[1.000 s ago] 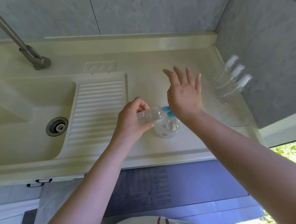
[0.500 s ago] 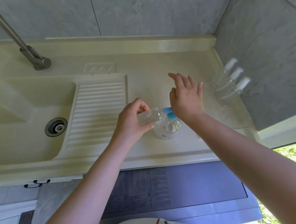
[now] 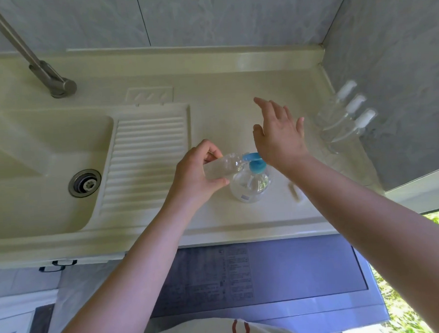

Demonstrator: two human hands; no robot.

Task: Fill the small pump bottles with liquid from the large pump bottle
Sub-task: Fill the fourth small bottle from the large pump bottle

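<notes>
Left hand point(image 3: 196, 175) grips 1 small bottle point(image 3: 222, 166) under the large bottle's blue pump point(image 3: 254, 162); flat, open right hand point(image 3: 279, 135) presses it. Next: likely another press.

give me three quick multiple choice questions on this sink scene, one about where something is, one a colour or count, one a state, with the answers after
1. Where do the capped small bottles stand?
A. in the sink basin
B. by the right wall of the counter
C. on the ribbed drainboard

2. What colour is the pump head of the large pump bottle?
A. blue
B. red
C. black

3. What is the left hand doing?
A. resting flat on the counter
B. turning the tap
C. holding a small clear bottle tilted, its mouth at the pump spout

Answers:
1 B, three bottles with white tops stand in a row against the grey wall on the right.
2 A, the pump top is plainly blue above the clear body.
3 C, the fingers are curled round the bottle, while the right hand presses the pump with open fingers.
</notes>
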